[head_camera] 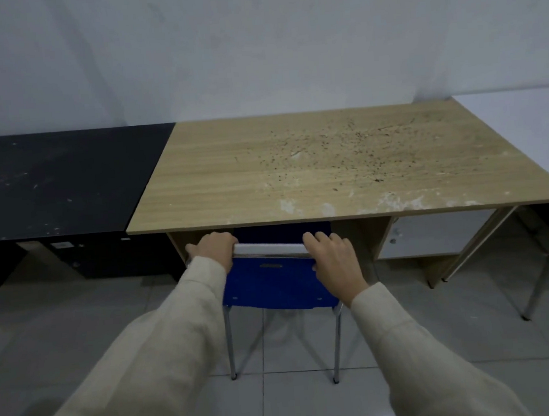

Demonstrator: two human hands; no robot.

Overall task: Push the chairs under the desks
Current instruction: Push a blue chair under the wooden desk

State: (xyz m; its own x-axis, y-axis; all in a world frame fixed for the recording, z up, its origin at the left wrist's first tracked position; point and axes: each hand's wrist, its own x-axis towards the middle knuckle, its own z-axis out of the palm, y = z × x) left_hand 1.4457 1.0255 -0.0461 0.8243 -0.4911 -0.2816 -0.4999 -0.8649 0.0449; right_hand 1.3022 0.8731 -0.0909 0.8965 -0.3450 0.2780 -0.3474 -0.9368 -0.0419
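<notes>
Blue chair [274, 281], chrome legs

Blue chair [274, 281], speckled tan desk [329, 167], black desk [54, 182].

Both arms extended forward; left grip [215, 248] and right grip [334, 255] curled closed, palms down.

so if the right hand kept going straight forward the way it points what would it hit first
Probably the front edge of the wooden desk, just beyond the right hand gripping the blue chair backrest; it might pass under instead, since depth is unclear.
</notes>
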